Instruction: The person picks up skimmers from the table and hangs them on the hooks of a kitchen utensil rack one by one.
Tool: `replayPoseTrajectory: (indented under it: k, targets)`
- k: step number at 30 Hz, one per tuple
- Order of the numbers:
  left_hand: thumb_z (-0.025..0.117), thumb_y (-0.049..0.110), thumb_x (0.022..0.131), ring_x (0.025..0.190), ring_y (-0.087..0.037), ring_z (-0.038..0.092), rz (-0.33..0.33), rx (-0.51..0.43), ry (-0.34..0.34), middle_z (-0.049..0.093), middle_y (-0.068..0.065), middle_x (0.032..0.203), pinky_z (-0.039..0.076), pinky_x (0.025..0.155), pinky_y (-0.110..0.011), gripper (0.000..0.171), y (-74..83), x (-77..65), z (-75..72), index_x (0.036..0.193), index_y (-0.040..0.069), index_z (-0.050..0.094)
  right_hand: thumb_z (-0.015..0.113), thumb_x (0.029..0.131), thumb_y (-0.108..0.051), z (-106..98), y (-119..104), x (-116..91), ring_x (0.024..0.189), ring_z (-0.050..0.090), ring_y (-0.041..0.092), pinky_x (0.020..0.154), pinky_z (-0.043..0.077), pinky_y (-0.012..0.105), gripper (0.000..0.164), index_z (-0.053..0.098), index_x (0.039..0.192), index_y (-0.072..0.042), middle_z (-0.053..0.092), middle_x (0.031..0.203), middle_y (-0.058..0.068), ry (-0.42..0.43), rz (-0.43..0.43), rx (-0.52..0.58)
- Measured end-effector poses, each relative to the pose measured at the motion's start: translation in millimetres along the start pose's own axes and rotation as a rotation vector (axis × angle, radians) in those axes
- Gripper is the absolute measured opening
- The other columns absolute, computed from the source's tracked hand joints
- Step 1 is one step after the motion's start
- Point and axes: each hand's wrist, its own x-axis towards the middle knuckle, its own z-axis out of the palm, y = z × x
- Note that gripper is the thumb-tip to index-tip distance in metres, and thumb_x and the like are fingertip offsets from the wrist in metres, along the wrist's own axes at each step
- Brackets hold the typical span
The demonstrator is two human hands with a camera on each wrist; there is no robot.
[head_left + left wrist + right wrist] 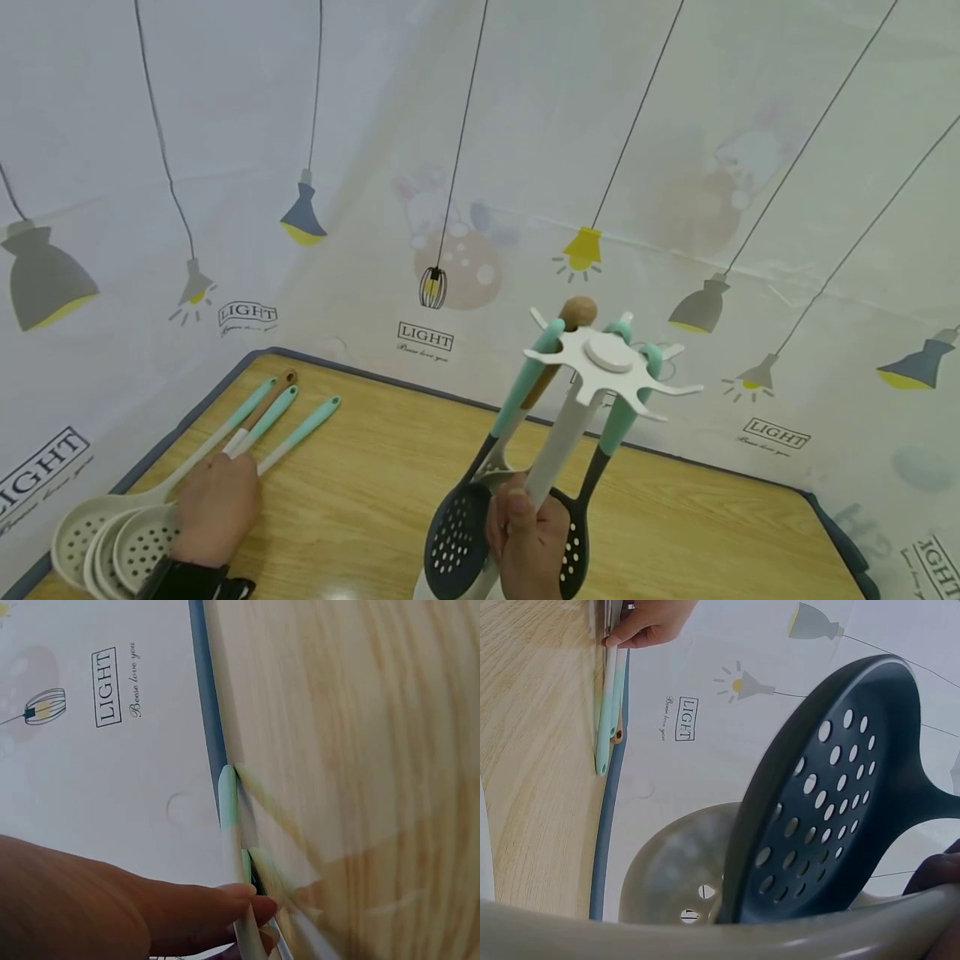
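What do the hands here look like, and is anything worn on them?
Both are bare human hands, with no gloves. Just behind the left hand is a wide black band, probably a strap, with a small black piece jutting sideways. The right hand is cut off by the picture's edge, so its wristwear can't be seen.

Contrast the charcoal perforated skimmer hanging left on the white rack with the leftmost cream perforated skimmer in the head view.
The charcoal skimmer has a dark head and neck; the cream skimmer, pale ones. The charcoal skimmer hangs head-down from the rack in the right hand; the cream skimmer lies along the wooden table. Both have perforated heads and mint handles.
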Motion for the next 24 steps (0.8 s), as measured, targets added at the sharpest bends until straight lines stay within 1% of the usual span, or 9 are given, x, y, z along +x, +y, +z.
replayPoseTrajectory:
  k: [4,6,10,14,17,20,22,24]
  targets:
    - [0.060,-0.008,0.090,0.077,-0.035,0.054,0.010,-0.002,-0.003,0.056,-0.023,0.078,0.047,0.070,-0.049,0.008,0.4,-0.2,-0.8,0.084,-0.009,0.065,0.041,0.109,-0.031,-0.5,0.4,-0.5,0.036,0.025,0.024,0.027,0.026,0.024,0.051,0.035,0.071,0.001,0.028,0.051,0.013,-0.006,-0.003,-0.001]
    - [0.059,-0.008,0.091,0.075,-0.035,0.054,0.012,-0.015,-0.007,0.056,-0.022,0.077,0.048,0.068,-0.049,0.009,0.5,0.3,-1.1,0.083,-0.009,0.065,0.040,0.110,-0.029,-0.7,0.7,-0.8,0.036,0.025,0.024,0.027,0.026,0.025,0.050,0.034,0.071,0.002,0.028,0.050,0.013,-0.013,-0.014,-0.003]
    - [0.056,-0.008,0.092,0.076,-0.037,0.053,0.000,-0.061,-0.040,0.056,-0.022,0.079,0.049,0.063,-0.049,0.010,-0.1,2.3,-1.0,0.085,-0.009,0.064,0.040,0.110,-0.029,-1.2,1.2,-1.4,0.037,0.025,0.025,0.027,0.026,0.026,0.050,0.034,0.071,0.002,0.028,0.051,0.014,-0.014,-0.008,0.004]
    - [0.055,-0.007,0.093,0.077,-0.038,0.055,0.018,-0.093,-0.069,0.057,-0.022,0.080,0.049,0.062,-0.050,0.010,-0.9,3.2,-1.1,0.087,-0.009,0.062,0.040,0.110,-0.029,-1.0,0.9,-1.6,0.037,0.026,0.025,0.027,0.026,0.026,0.050,0.034,0.071,0.002,0.028,0.051,0.014,-0.010,-0.001,0.006]
    - [0.054,-0.003,0.096,0.067,-0.031,0.055,0.040,-0.121,-0.069,0.056,-0.016,0.073,0.048,0.056,-0.042,0.014,0.2,2.1,-2.0,0.085,-0.007,0.062,0.041,0.110,-0.029,-0.8,0.8,-1.0,0.037,0.025,0.025,0.027,0.025,0.025,0.050,0.034,0.071,0.002,0.028,0.051,0.013,-0.011,-0.001,0.024]
    - [0.053,0.002,0.100,0.057,-0.023,0.052,0.058,-0.142,-0.067,0.054,-0.010,0.066,0.043,0.050,-0.034,0.019,1.7,-0.1,-3.3,0.083,-0.005,0.059,0.042,0.109,-0.031,-0.4,0.9,-0.1,0.037,0.024,0.024,0.028,0.025,0.024,0.051,0.034,0.071,0.002,0.028,0.051,0.012,-0.015,-0.002,0.052]
    - [0.053,0.005,0.101,0.054,-0.020,0.050,0.057,-0.148,-0.078,0.052,-0.008,0.064,0.040,0.048,-0.032,0.019,3.4,-1.3,-5.0,0.085,-0.005,0.057,0.043,0.109,-0.032,-0.2,1.1,0.3,0.037,0.023,0.024,0.028,0.025,0.023,0.051,0.034,0.071,0.002,0.028,0.051,0.012,-0.019,-0.006,0.063]
    - [0.054,0.006,0.102,0.052,-0.020,0.050,0.062,-0.147,-0.068,0.052,-0.008,0.063,0.040,0.047,-0.032,0.020,4.9,-1.8,-6.6,0.086,-0.006,0.056,0.042,0.109,-0.031,-0.3,1.1,0.2,0.037,0.023,0.024,0.028,0.025,0.023,0.051,0.034,0.071,0.002,0.027,0.051,0.012,-0.022,-0.014,0.057]
